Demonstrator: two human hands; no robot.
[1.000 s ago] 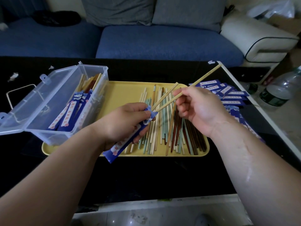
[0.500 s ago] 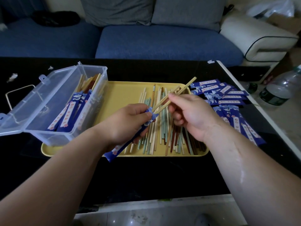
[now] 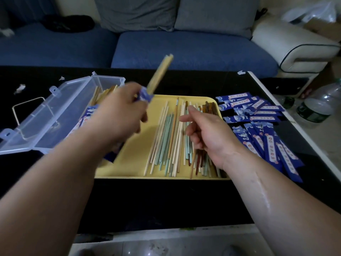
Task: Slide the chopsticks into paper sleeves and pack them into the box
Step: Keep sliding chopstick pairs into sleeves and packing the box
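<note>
On my feed the left hand (image 3: 120, 111) is motion-blurred, but the grip reads well enough: the fingers are curled round a blue paper sleeve (image 3: 144, 96), gripping it near its open end. A pale wooden chopstick pair (image 3: 160, 72) sticks up and away out of that sleeve, tilted toward the sofa. How far the pair sits inside the sleeve I cannot tell, since the hand covers the rest. The hand is raised over the seam where the clear plastic box (image 3: 55, 115) meets the yellow tray (image 3: 132, 157).

The right hand (image 3: 206, 132) holds nothing that I can make out. Its thumb and forefinger point left and the other fingers are loosely curled. It hangs over the loose chopsticks (image 3: 166, 137), which lie side by side on the tray in pale, green and brown. Whether it touches them is unclear.

The box lies against the tray's left side with its lid swung open to the left. Inside it I see sleeved pairs (image 3: 86, 115), partly hidden by the left wrist. Just right of the tray, a heap of empty sleeves (image 3: 258, 115) lies fanned out on the black table (image 3: 166, 200). A few paper scraps (image 3: 19, 88) lie at the table's far left. Beyond the table is the blue sofa (image 3: 184, 50), and a plastic bottle (image 3: 317, 108) stands off the right edge.
</note>
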